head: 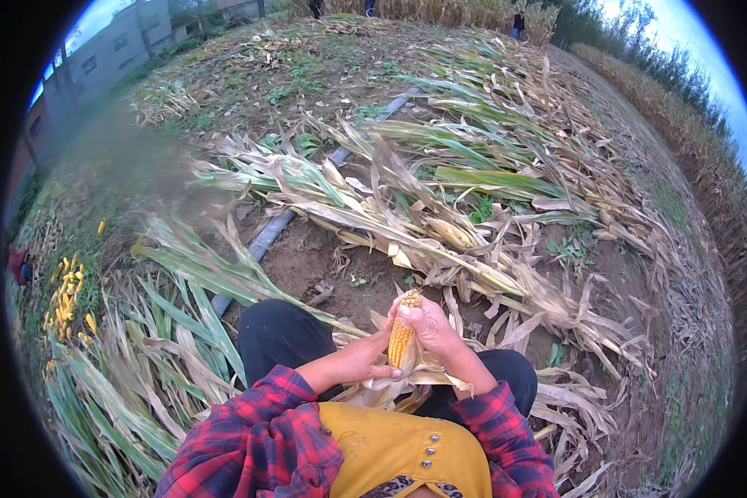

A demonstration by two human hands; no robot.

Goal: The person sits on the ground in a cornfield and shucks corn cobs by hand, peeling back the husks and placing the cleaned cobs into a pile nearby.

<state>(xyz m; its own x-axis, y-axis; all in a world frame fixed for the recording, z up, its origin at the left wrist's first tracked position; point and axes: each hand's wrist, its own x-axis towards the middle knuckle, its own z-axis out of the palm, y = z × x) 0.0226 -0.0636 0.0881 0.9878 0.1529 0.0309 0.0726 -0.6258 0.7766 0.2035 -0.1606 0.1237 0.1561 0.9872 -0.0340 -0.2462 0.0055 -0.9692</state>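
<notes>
Between my knees I hold a yellow ear of corn [401, 341] with its kernels bared and its tip pointing away from me. My left hand [373, 353] is closed along the ear's left side, its thumb low on the cob. On the right, my right hand [431, 327] grips the upper part, with the thumb near the tip. Pale dry husk [418, 367] is peeled back around the ear's lower right side. More loose husk lies in the gap between my legs. The fingers behind the ear are hidden.
Cut corn stalks [373, 218] lie across the soil before me, one with a husked ear [451, 233]. A grey flat hose [271, 233] runs beneath them. Husked ears are piled [65, 299] at left. A person [518, 25] stands far off near standing corn.
</notes>
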